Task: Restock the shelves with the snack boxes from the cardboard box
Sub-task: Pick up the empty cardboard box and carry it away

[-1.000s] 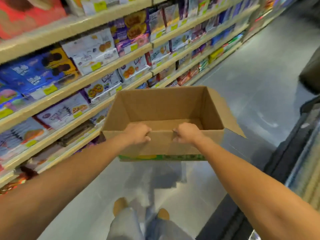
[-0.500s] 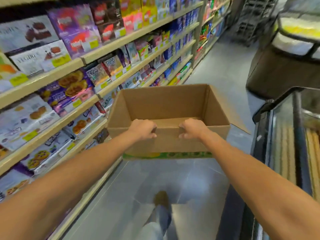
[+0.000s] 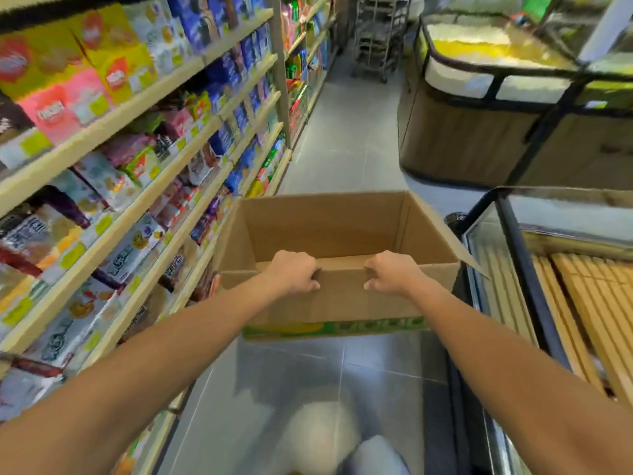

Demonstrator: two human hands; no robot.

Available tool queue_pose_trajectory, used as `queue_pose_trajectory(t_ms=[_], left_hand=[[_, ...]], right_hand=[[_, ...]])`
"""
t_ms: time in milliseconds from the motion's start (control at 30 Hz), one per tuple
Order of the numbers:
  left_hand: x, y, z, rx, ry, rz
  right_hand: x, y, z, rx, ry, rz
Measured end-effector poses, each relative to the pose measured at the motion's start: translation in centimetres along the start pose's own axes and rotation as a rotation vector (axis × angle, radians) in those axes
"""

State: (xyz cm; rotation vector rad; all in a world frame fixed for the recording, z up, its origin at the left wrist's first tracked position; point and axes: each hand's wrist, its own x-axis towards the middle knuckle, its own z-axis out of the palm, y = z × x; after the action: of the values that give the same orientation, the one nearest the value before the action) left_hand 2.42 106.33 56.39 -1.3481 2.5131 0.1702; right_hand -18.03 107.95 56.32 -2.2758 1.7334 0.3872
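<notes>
An open brown cardboard box [image 3: 329, 228] with a green and yellow printed band along its lower front hangs in the air ahead of me. I see only bare cardboard inside it, no snack boxes. My left hand [image 3: 294, 271] grips its near rim left of centre, and my right hand [image 3: 390, 271] grips the same rim right of centre. One flap sticks out on the right side. Light wooden shelves [image 3: 144, 186] packed with colourful snack boxes [image 3: 113, 66] run along my left, next to the box.
A grey tiled aisle [image 3: 349, 138] runs ahead. On the right, a glass-topped chest freezer [image 3: 513, 269] stands close to the box. Beyond it is a wood-panelled display case [image 3: 479, 145]. A metal rack trolley [image 3: 380, 32] stands at the aisle's far end. My legs show below.
My view has swung up and along the aisle while I walk forward with the box; the shelves slid past on the left and the freezers came into view. Both hands kept their grip.
</notes>
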Motion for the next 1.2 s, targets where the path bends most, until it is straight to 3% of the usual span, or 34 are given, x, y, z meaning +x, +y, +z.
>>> queue_pose_trajectory(t_ms=[367, 533, 700, 800, 867, 1000, 1200], left_hand=[[26.7, -2.2, -5.1, -0.068, -0.050, 0.075], [36.7, -3.2, -8.6, -0.153, 0.004, 0.007], [45.9, -5.5, -10.9, -0.245, 0.053, -0.109], [52.3, -7.1, -11.7, -0.348, 0.056, -0.146], [57.7, -8.3, -12.4, -0.398, 0.054, -0.142], [65.8, -9.6, -13.5, -0.488, 0.023, -0.018], [76.0, -8.6, -15.9, -0.496, -0.079, 0.204]], right_hand=[[18.2, 18.8, -3.7, 0.204, -0.020, 0.057], [26.2, 26.5, -8.3, 0.112, 0.013, 0.046], [34.4, 31.2, -10.1, 0.155, 0.301, 0.122], [39.2, 33.1, -11.4, 0.354, 0.447, 0.320], [43.0, 34.6, -12.4, 0.587, 0.317, 0.444], [49.5, 37.4, -13.3, 1.355, -0.095, 0.659], [54.7, 43.2, -16.4, 1.510, -0.159, 0.808]])
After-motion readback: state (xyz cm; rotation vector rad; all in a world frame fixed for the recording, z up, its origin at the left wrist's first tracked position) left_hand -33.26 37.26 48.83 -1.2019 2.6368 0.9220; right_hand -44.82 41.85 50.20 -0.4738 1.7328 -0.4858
